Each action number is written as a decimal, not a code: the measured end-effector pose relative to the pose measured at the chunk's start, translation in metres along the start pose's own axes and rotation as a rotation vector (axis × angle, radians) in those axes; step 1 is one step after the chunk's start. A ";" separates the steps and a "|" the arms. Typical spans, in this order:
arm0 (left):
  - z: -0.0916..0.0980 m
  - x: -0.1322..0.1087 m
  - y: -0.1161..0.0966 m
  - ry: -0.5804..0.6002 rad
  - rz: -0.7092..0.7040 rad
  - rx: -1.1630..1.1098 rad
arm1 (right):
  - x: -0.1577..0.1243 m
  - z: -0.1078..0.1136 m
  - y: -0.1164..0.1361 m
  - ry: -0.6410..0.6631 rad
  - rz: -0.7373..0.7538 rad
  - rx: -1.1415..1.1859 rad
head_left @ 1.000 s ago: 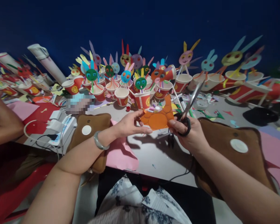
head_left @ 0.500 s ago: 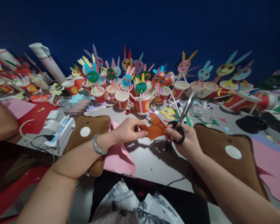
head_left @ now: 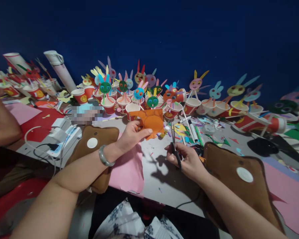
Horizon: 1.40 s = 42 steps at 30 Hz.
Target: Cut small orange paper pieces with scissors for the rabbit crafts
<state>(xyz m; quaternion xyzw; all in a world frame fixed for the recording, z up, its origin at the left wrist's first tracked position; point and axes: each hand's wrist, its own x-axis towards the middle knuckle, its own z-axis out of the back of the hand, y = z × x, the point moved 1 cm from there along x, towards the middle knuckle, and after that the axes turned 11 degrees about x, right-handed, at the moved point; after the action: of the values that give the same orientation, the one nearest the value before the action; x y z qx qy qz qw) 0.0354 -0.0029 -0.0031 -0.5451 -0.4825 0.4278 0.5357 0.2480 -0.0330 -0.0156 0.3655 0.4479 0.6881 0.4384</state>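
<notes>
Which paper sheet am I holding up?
The orange sheet, gripped by your left hand; the red sheet and pink sheets lie on the table.

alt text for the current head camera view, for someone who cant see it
A left hand holds orange paper with drawn outlines, while the right hand holds black-handled scissors. Behind, paper cups with colourful rabbit-eared paper faces line a cluttered table.
</notes>
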 end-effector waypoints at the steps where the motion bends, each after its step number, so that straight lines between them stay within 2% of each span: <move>1: -0.001 -0.001 0.000 0.022 0.007 0.015 | 0.000 -0.001 0.001 0.007 -0.019 -0.001; 6: -0.001 -0.004 -0.001 0.105 -0.011 0.092 | -0.001 0.000 -0.001 0.059 -0.096 0.018; 12: -0.003 -0.006 -0.005 0.166 0.032 0.119 | -0.002 0.001 -0.006 0.096 -0.092 0.047; 22: -0.002 -0.006 0.001 0.268 0.042 0.162 | -0.002 0.001 -0.004 0.118 -0.129 0.123; 29: -0.001 -0.001 -0.003 0.228 0.089 0.209 | -0.001 0.004 -0.009 -0.008 -0.069 0.107; 36: 0.004 0.003 0.008 0.250 0.275 0.290 | 0.002 0.006 -0.007 -0.079 -0.013 0.098; 42: 0.005 0.010 0.005 0.367 0.278 0.470 | 0.003 0.006 -0.009 -0.088 -0.010 0.070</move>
<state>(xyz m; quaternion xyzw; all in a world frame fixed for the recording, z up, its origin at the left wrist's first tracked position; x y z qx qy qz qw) 0.0321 0.0080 -0.0079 -0.5352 -0.1871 0.4912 0.6612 0.2552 -0.0268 -0.0215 0.4082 0.4540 0.6532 0.4479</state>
